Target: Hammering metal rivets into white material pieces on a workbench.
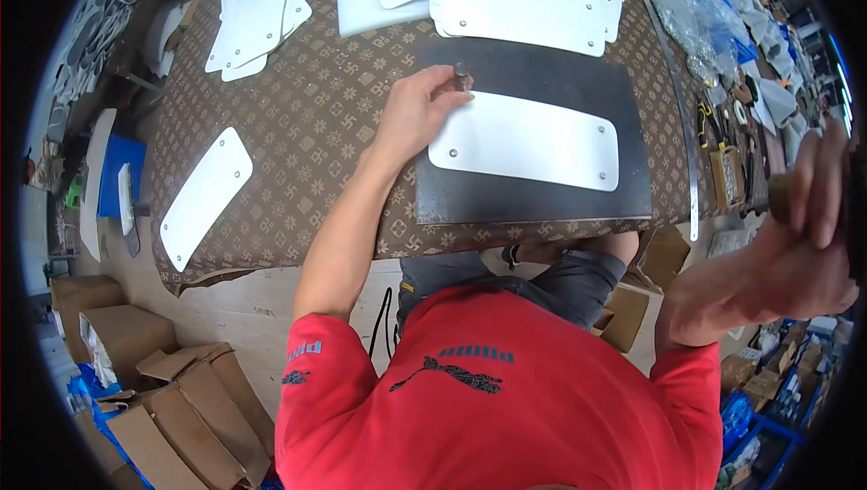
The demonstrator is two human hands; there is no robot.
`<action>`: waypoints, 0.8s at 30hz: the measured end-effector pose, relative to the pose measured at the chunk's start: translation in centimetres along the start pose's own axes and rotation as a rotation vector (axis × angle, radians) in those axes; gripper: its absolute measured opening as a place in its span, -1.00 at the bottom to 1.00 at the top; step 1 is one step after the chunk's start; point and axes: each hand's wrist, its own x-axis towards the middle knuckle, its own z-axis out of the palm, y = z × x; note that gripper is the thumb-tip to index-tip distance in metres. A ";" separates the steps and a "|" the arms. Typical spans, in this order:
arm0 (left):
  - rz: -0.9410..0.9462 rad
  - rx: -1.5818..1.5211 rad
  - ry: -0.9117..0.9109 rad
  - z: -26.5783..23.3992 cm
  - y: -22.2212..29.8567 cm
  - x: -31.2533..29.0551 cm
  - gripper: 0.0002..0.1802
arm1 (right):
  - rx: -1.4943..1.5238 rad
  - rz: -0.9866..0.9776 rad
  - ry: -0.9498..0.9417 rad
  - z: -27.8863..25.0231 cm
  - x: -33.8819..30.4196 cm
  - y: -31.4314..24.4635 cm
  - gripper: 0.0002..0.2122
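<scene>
My left hand (420, 111) pinches a short dark metal punch (462, 74), held upright at the far left corner of a white plate (528, 140). The plate is smooth, long and round-cornered, with metal studs showing at its other three corners. It lies on a dark flat slab (533, 205). My right hand (808, 210) is raised at the far right, well away from the plate, its fingers curled round a tool with a rounded brown handle end (778, 196). The rest of that tool is hidden by my hand and the dark picture rim.
Similar white plates lie piled at the far left (253, 16) and far middle (524, 16) of the brown patterned cloth (307, 129). A single plate (206, 199) rests near the left edge. Pliers (709, 124) and plastic bags (691, 16) lie right; cardboard boxes (185, 409) stand below left.
</scene>
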 end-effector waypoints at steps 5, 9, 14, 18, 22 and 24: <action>0.027 0.063 -0.013 0.2 -0.5 -0.4 -0.71 | -0.532 0.422 -0.664 4.9 -3.3 10.0 -0.79; -0.019 0.022 -0.033 -0.6 -0.2 -0.9 -0.79 | -0.446 0.626 -0.466 3.8 -4.4 7.2 -0.82; -0.076 -0.332 -0.089 -2.7 0.6 -2.4 -0.76 | -0.156 0.723 -0.244 2.8 -5.3 3.8 -0.80; -0.128 -0.366 -0.174 -2.8 2.1 -4.2 -0.77 | -0.039 0.735 -0.194 2.9 -7.4 4.8 -0.82; -0.113 -0.183 -0.207 -2.5 2.2 -5.2 -0.80 | -0.055 0.707 -0.224 3.1 -8.1 5.3 -0.84; -0.096 -0.101 -0.204 -2.4 1.9 -5.4 -0.82 | -0.082 0.667 -0.233 3.2 -7.8 4.9 -0.85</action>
